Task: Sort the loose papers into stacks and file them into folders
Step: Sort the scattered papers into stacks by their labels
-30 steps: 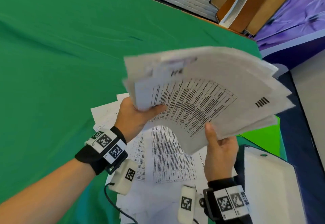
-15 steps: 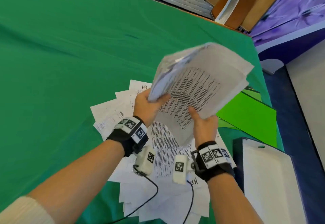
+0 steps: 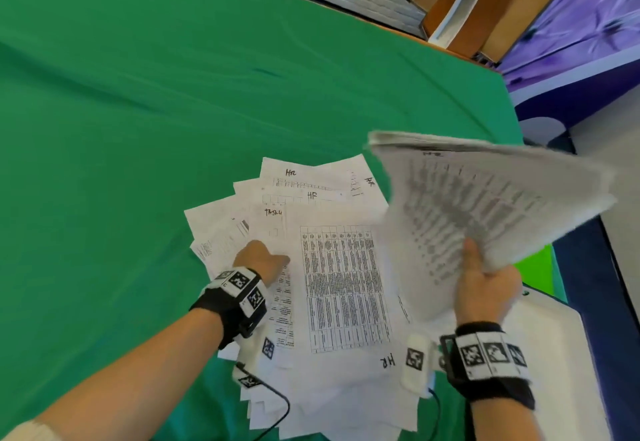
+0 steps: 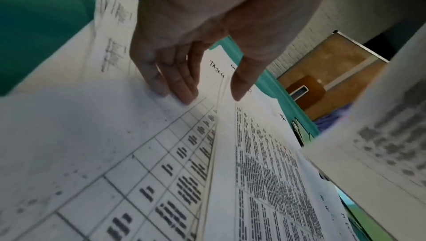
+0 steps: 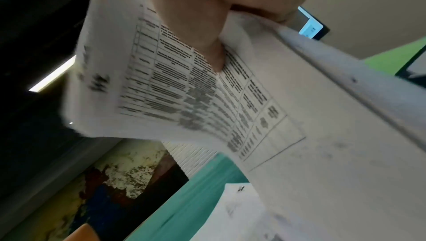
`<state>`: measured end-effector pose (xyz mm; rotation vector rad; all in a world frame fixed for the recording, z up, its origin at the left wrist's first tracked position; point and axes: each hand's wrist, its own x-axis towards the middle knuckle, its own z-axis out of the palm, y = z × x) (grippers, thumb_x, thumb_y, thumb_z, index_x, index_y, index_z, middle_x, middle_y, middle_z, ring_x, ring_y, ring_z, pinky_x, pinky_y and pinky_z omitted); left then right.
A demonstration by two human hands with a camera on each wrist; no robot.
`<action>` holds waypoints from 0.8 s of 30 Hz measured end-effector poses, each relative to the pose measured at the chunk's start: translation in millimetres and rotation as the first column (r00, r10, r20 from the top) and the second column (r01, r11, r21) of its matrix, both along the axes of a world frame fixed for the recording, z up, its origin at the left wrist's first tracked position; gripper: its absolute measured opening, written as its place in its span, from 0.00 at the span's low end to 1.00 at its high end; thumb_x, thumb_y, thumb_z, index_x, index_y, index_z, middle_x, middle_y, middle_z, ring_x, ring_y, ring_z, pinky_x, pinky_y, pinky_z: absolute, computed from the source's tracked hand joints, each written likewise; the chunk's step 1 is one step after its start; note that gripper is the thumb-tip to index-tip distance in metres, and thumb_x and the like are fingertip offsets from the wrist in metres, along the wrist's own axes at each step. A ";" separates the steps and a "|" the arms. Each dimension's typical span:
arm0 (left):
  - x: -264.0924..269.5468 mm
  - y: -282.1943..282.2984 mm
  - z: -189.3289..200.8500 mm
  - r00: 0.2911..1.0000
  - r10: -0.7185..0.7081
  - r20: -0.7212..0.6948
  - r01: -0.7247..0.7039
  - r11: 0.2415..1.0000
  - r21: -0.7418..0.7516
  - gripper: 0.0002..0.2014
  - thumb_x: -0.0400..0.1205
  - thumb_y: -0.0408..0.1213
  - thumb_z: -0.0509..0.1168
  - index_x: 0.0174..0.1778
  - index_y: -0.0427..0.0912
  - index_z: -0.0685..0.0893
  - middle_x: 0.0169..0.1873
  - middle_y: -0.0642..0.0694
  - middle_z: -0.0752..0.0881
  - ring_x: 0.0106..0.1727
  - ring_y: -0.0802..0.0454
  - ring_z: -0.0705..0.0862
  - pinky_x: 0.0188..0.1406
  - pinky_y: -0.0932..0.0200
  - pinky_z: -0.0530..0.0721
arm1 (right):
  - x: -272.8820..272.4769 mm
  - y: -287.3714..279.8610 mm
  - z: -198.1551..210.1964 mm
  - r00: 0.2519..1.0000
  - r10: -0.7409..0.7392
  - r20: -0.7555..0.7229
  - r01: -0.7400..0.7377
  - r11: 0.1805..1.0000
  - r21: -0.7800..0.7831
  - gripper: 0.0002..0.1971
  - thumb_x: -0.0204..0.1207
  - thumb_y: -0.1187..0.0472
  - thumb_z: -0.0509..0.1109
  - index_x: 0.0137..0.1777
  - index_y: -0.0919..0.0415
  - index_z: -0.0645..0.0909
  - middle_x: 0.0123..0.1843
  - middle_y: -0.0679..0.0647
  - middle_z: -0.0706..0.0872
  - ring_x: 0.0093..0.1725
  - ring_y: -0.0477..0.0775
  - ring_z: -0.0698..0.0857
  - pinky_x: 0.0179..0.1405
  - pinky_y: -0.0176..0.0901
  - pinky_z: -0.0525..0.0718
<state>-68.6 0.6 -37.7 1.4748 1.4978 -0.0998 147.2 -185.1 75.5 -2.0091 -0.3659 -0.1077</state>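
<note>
A fanned heap of loose printed papers [image 3: 343,267] marked "HR" and "Task" lies on the green table. My left hand [image 3: 263,262] reaches down onto the heap with straight fingers [image 4: 182,88] touching a sheet [image 4: 110,135] and nothing gripped. My right hand [image 3: 485,288] holds a thick bundle of papers [image 3: 485,205] in the air over the heap's right side, thumb [image 5: 207,44] pressed on the top printed sheet [image 5: 184,90]. The bundle is blurred. A bright green folder [image 3: 535,260] peeks out beneath the bundle.
The green cloth [image 3: 173,111] covers the table far and left of the heap. A white board or folder [image 3: 554,354] lies at the near right. The table's right edge drops to a dark blue floor [image 3: 595,267]. Wooden furniture [image 3: 485,8] stands beyond the far edge.
My left hand has let go of the bundle and dropped onto the heap. My right hand has swung the bundle to the right, holding it alone.
</note>
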 end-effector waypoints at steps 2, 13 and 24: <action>4.5 -3.6 -6.2 0.999 0.013 0.030 -0.013 1.000 -0.024 0.19 0.78 0.47 0.72 0.49 0.31 0.83 0.49 0.30 0.86 0.48 0.37 0.86 0.31 0.58 0.73 | 9.0 -22.4 1.1 0.997 0.011 0.081 -0.005 0.997 -0.077 0.14 0.78 0.56 0.69 0.48 0.69 0.86 0.40 0.59 0.82 0.43 0.59 0.82 0.43 0.45 0.74; 54.5 -32.9 7.6 0.994 -0.054 0.100 0.048 0.997 0.061 0.13 0.83 0.42 0.68 0.52 0.34 0.83 0.47 0.37 0.85 0.52 0.39 0.84 0.45 0.56 0.76 | 27.9 -83.5 -7.6 0.985 -0.086 -0.146 0.083 0.996 -0.029 0.08 0.73 0.67 0.67 0.33 0.64 0.76 0.27 0.52 0.72 0.32 0.55 0.66 0.36 0.49 0.69; 3.9 -16.4 13.8 0.986 0.090 0.140 -0.075 0.991 -0.107 0.14 0.72 0.38 0.80 0.37 0.28 0.90 0.34 0.35 0.91 0.33 0.42 0.91 0.36 0.47 0.91 | 51.0 -86.2 6.0 0.928 -0.118 -0.354 0.161 0.982 0.095 0.20 0.76 0.56 0.74 0.61 0.69 0.78 0.53 0.56 0.79 0.52 0.58 0.80 0.52 0.48 0.77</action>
